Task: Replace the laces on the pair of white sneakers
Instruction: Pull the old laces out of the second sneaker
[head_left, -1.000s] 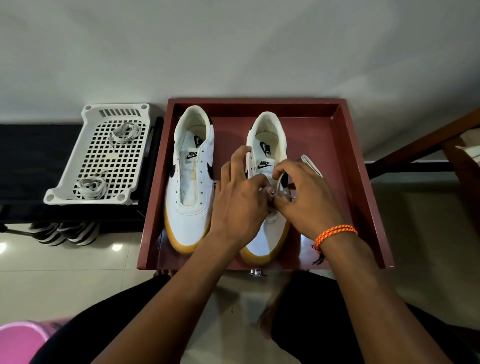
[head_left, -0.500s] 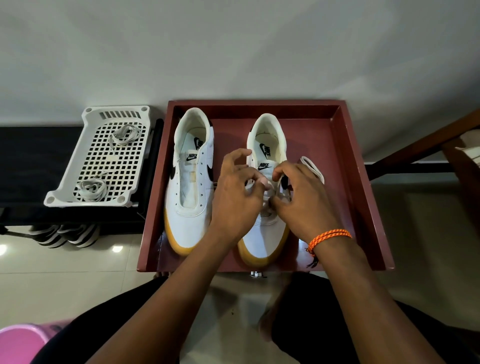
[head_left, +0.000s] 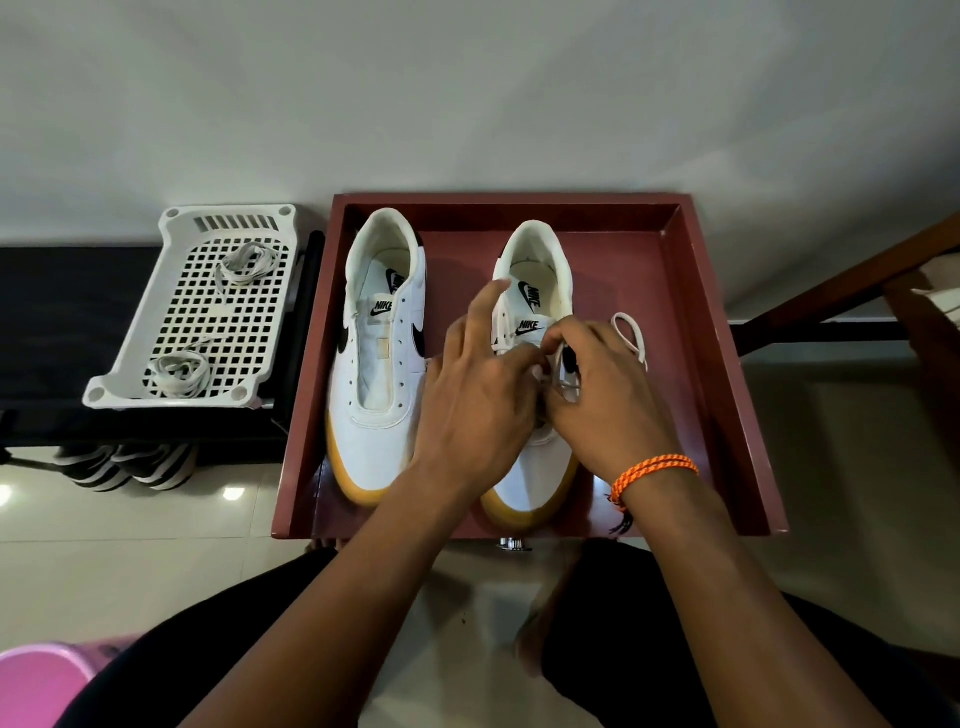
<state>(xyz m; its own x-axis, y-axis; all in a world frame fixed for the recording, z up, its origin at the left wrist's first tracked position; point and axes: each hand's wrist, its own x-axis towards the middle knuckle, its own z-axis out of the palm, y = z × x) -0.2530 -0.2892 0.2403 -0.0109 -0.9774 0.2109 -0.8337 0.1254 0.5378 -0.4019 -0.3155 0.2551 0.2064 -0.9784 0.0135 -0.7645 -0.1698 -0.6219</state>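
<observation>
Threading a flat white lace (head_left: 563, 371) through the right sneaker (head_left: 530, 467), the right hand (head_left: 608, 400) pinches it at the eyelets; the left hand (head_left: 478, 410) pinches it too, index finger now lifted straighter than half a second ago. A slack loop (head_left: 631, 335) lies beside the shoe. Both smooth, gum-soled sneakers, the left one (head_left: 376, 364) unlaced, sit in a raised-rim maroon tray (head_left: 727, 374). Two coiled laces (head_left: 179, 371) rest in a perforated white basket (head_left: 130, 358) left of it.
</observation>
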